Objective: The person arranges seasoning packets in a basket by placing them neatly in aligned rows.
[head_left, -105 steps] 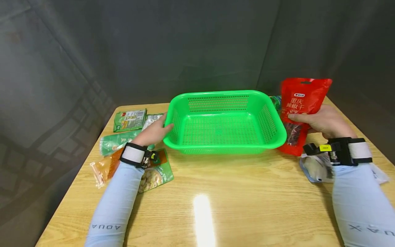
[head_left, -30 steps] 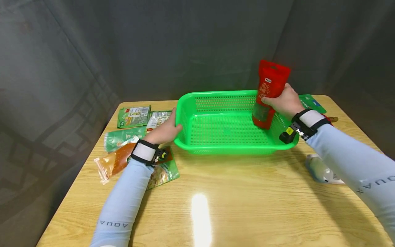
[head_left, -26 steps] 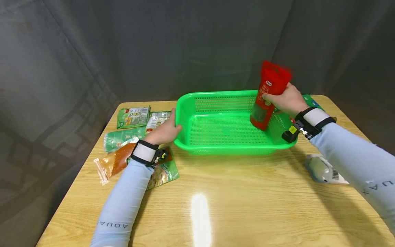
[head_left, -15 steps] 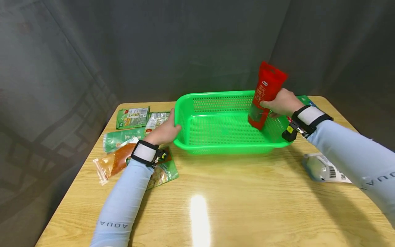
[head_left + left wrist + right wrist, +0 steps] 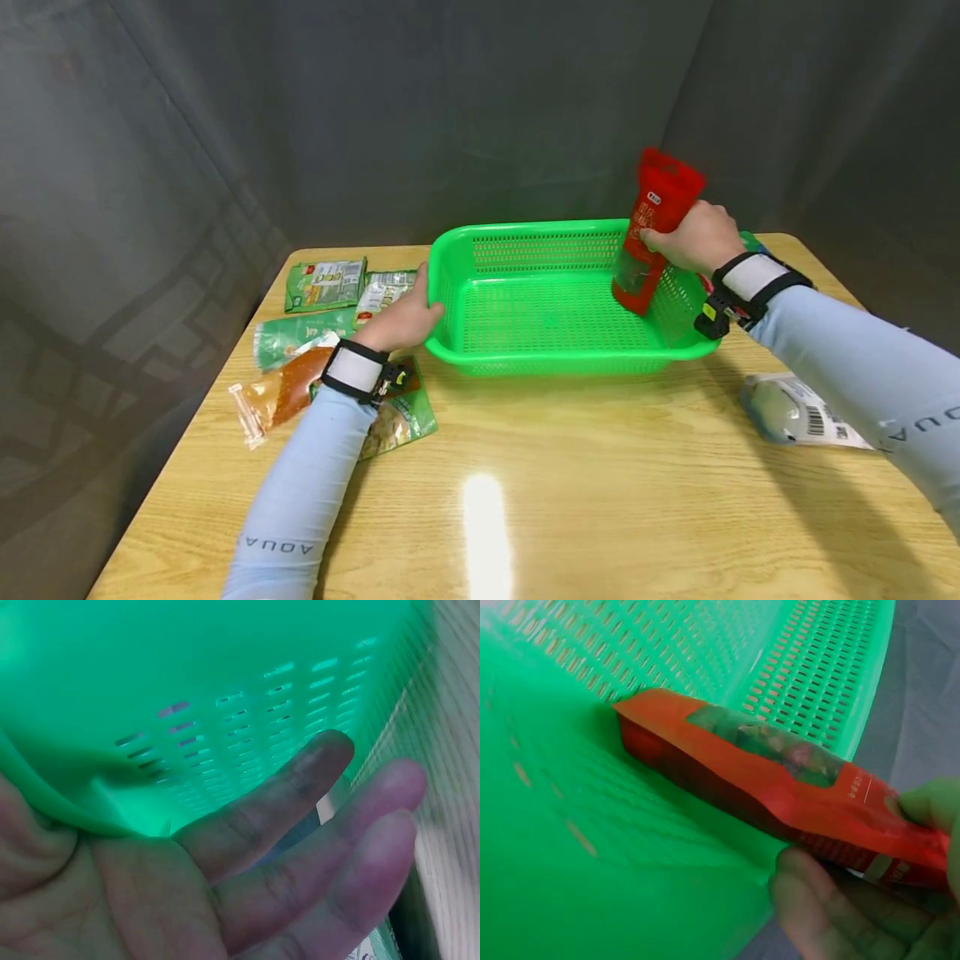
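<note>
A green plastic basket (image 5: 555, 362) with slotted walls stands on the table. My left hand (image 5: 401, 321) holds its left end; in the left wrist view the thumb is over the rim and the fingers (image 5: 300, 877) lie along the outside wall. At the other end my right hand (image 5: 701, 240) grips a red pouch of dried chillies (image 5: 663, 204) between thumb and fingers. The pouch is upright but tilted, its lower end inside the basket near the right wall. In the right wrist view, its clear window (image 5: 772, 742) shows dark red contents.
On the left lie a green packet (image 5: 322, 287), a silver-and-green packet (image 5: 382, 292), a teal packet (image 5: 300, 337), an orange packet (image 5: 288, 392) and another green packet (image 5: 405, 421). To the right are a clear bag (image 5: 780, 408) and a partly hidden green packet (image 5: 752, 242). A dark curtain (image 5: 480, 108) hangs behind.
Since the oldest frame, my right hand has carried the red pouch left, from beside the basket to inside its right end. During the last second it shifts only slightly. The left hand keeps its hold.
</note>
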Motion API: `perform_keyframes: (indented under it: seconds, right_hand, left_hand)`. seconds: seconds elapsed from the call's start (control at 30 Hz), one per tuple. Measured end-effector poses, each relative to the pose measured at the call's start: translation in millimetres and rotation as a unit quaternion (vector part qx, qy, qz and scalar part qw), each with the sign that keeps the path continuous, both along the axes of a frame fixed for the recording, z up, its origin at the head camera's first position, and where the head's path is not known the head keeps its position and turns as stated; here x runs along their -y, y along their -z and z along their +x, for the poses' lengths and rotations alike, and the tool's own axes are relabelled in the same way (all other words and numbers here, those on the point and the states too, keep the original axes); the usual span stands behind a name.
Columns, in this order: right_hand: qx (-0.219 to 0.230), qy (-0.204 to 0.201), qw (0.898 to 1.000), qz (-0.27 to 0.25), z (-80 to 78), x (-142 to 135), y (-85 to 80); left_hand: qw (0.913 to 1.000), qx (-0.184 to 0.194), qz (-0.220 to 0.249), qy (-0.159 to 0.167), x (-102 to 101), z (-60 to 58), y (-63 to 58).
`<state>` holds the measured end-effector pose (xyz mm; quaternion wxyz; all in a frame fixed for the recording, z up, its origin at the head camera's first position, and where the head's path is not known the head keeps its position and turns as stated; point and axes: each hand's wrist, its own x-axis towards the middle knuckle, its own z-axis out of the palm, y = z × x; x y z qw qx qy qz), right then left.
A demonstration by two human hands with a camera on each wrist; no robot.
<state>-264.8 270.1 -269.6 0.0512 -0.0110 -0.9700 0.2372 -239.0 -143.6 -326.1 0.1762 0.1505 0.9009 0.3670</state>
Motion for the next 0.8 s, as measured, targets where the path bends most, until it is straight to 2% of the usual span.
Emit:
perform_keyframes:
  seconds: [0.33,0.6,0.8]
  right_hand:
    - [-0.011,-0.026,0.999,0.024,4.8,-11,-3.1]
    - [0.023,-0.034,0.999,0.019,5.6,-19,-6.3]
    - [0.062,-0.021,0.997,-0.036,9.9,-18,-11.7]
  left_hand:
    - [0.9999,0.012,0.002,-0.005,-3,-0.4,0.4]
    - [1.0,-0.003,-0.005,0.002,-6,-1.8,0.7]
    - [1.0,0.006,-0.005,-0.001,-5,-0.9,-0.5]
